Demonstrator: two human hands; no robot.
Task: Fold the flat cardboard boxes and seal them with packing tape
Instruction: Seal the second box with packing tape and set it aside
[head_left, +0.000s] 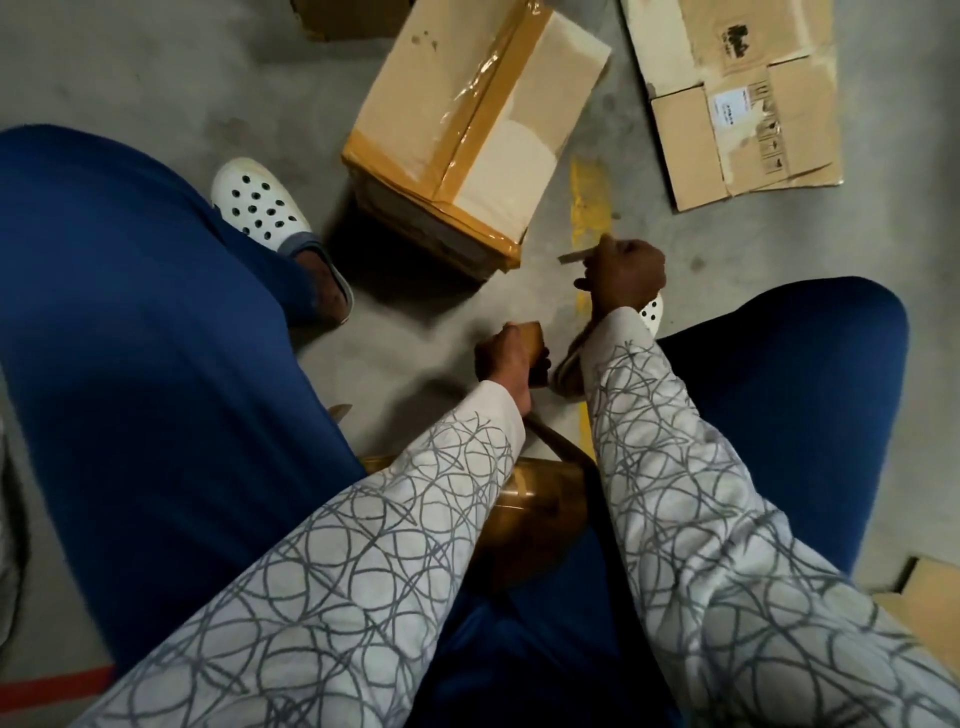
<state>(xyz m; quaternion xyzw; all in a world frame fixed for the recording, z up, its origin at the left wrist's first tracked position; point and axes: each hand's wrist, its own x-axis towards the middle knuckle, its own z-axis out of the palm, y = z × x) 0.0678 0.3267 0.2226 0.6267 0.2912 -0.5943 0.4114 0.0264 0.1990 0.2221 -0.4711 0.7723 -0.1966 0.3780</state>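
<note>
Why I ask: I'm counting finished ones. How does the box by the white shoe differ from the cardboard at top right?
The box is folded up into shape; the cardboard lies flat. The box carries brown tape along its seam; the cardboard shows a white label. Both are brown and sit on the floor.

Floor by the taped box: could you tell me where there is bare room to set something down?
Bare concrete lies left of the box, beyond the shoe, and between the right hand and the flat cardboard. Crowded: round the left hand and tape.
</note>
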